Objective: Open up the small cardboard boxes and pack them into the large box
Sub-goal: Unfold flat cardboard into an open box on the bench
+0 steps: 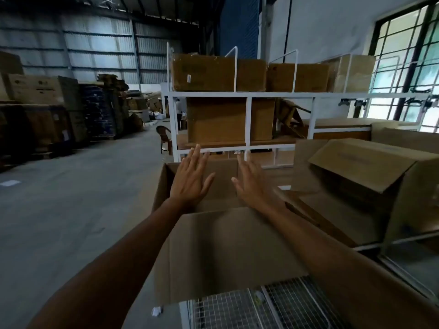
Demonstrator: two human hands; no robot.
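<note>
- Both arms reach forward over an open large box (228,245) that sits at near centre, its flaps raised and its brown inner walls showing.
- The left hand (191,178) is spread flat, fingers apart and pointing away, palm facing the box's far flap (221,172); whether it touches the cardboard I cannot tell.
- The right hand (251,184) is likewise open, fingers splayed and slightly blurred, just right of the left hand; it holds nothing.
- The two hands are close together but apart from each other, with a narrow gap between the thumbs.
- To the right, a small cardboard box (370,176) lies with its top flap tilted up and its dark inside visible; flat cardboard lies around it.
- A wire mesh surface (249,309) shows at the near edge, below the large box.
- Beyond the hands stands a white metal shelf rack (248,95) carrying brown cartons (204,73) on its upper level and more on the level below.
- A dark plastic chair (164,136) stands on the grey concrete floor (71,198) left of the rack.
- Stacks of cartons (40,91) line the far left wall of the warehouse.
- A barred window (408,67) lets in light at far right.
</note>
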